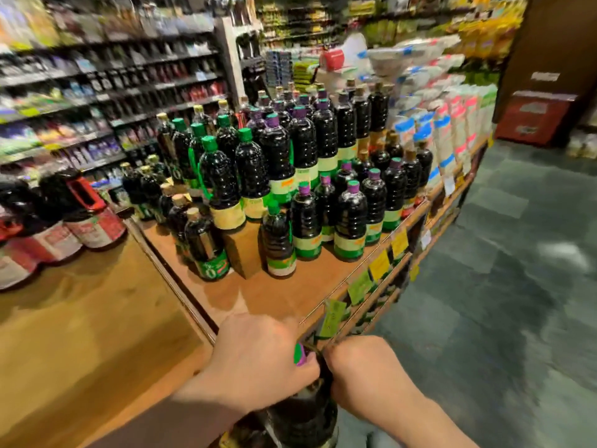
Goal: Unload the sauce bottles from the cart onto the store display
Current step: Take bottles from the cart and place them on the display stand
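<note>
Both hands hold one dark sauce bottle low at the bottom centre, below the display's front edge. Its purple cap with a green band peeks out between my hands. My left hand wraps the neck from the left. My right hand grips the shoulder from the right. Ahead, the wooden store display carries many dark sauce bottles with purple or green caps and green labels, stacked in tiers. The cart is hidden from view.
Big dark jugs with red handles and labels stand on the left wooden counter. Price tags hang along the display's front rail. White and pink packs fill the display's far end. Grey tiled aisle floor lies on the right.
</note>
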Demonstrator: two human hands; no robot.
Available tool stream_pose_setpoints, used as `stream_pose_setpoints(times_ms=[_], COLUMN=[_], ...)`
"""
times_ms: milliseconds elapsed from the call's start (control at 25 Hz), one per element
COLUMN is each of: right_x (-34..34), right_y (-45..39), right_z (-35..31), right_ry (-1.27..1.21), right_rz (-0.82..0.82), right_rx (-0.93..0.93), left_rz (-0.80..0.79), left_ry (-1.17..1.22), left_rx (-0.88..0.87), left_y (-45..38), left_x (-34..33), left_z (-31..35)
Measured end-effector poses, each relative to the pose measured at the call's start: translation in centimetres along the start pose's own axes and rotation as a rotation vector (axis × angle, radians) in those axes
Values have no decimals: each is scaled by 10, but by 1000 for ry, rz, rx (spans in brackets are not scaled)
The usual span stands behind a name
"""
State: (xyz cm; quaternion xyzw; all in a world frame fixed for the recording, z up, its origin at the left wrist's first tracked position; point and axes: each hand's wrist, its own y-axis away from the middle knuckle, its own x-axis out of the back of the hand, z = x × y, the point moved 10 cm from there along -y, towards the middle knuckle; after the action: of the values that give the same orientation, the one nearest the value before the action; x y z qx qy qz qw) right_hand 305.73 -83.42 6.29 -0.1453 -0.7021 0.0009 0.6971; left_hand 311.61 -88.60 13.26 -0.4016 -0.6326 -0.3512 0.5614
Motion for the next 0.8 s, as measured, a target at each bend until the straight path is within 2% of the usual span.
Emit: stream_pose_setpoints(times_ms=[240, 320, 400, 520, 760, 800], right_x=[-20, -25, -27, -33, -55, -65], right_y=[-76, -102, -132, -176, -254, -265], right_z=[62, 93, 129, 176, 235, 240], right_ry=[73, 69, 79, 56, -117, -113], right_rz=[-14, -2, -3, -59, -78, -139], right_rx=[131, 181, 205, 256, 336, 350], left_rz=[-217, -183, -22, -66, -14, -29], left_ry=[10, 33, 19, 53, 29, 48], left_rx=[216, 291, 279, 273, 395, 414], left_y=[-94, -129, -172, -226, -306, -317], left_x=[-38, -36, -19, -19, -30, -34], left_z=[-23, -24, -20, -18, -38, -42])
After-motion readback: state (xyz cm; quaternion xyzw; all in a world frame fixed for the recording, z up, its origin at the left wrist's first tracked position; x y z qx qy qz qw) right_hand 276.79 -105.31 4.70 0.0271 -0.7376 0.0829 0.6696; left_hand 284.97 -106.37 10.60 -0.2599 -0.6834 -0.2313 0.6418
